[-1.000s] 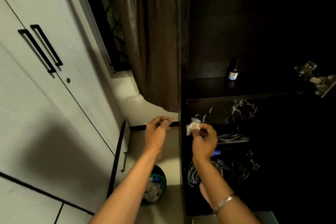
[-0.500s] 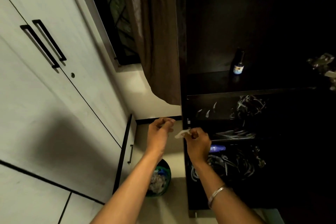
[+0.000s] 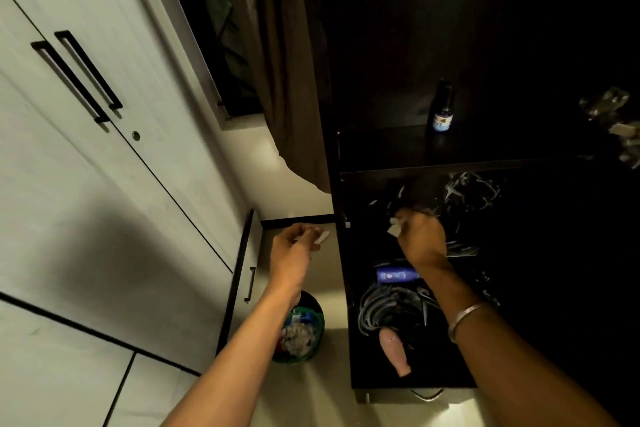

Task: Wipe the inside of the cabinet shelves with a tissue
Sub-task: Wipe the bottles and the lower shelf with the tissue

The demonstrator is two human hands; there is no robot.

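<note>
Looking at where the paper sits versus the shelves, it's pretty much all about the right hand [image 3: 420,239] here. That one is already inside the dark cabinet [image 3: 337,253], fingers curled with the grip pinched on a small crumpled tissue [image 3: 394,227] that pokes out on the hand's left side, toward the cabinet's side wall. It sits just under the front edge of the shelf [image 3: 450,166] that carries the little bottle [image 3: 441,111], and right among a mess of cables [image 3: 467,194], so the wiping surface is basically straight ahead and below the grip.

The left hand [image 3: 294,248] hangs outside the cabinet, over the floor and above the bin [image 3: 299,329], with its grip closed on a separate white scrap [image 3: 320,239]. Can't tell if that's a torn-off piece of the same tissue or something else.

So the right hand is clearly the nearer one for the wipe, probably sweeping along the shelf's long axis, left to right. The cables look like they'd snag the tissue fast.
</note>
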